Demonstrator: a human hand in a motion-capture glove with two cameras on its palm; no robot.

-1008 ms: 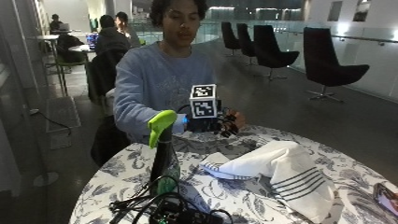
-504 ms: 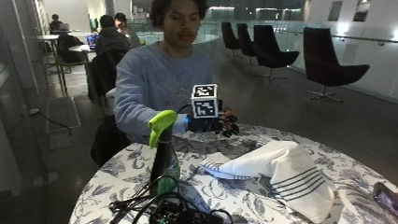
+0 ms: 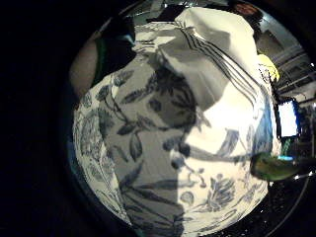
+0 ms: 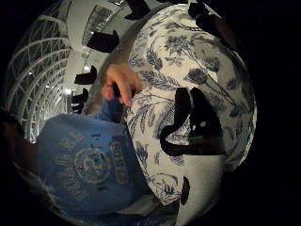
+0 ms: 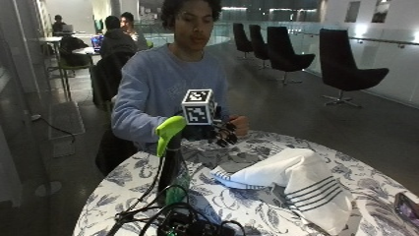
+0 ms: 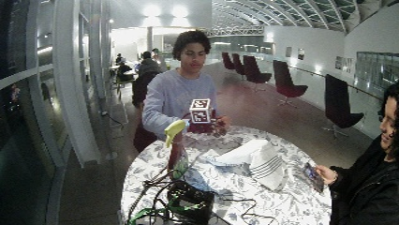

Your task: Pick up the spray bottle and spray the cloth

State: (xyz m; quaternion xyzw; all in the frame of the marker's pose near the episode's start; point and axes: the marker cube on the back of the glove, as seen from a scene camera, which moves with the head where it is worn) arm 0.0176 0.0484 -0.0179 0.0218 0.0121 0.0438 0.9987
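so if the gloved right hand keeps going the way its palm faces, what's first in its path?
Probably bare tablecloth, with the striped cloth just beyond. The gloved right hand hangs above the table's far side; the spray bottle stands off to the side, not in line. Depth is unclear.

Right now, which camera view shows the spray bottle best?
The outside view: the spray bottle stands whole and upright, untouched, beside the cloth. The wide outside view shows it smaller; the little finger side palm view catches only part; the thumb side view shows none.
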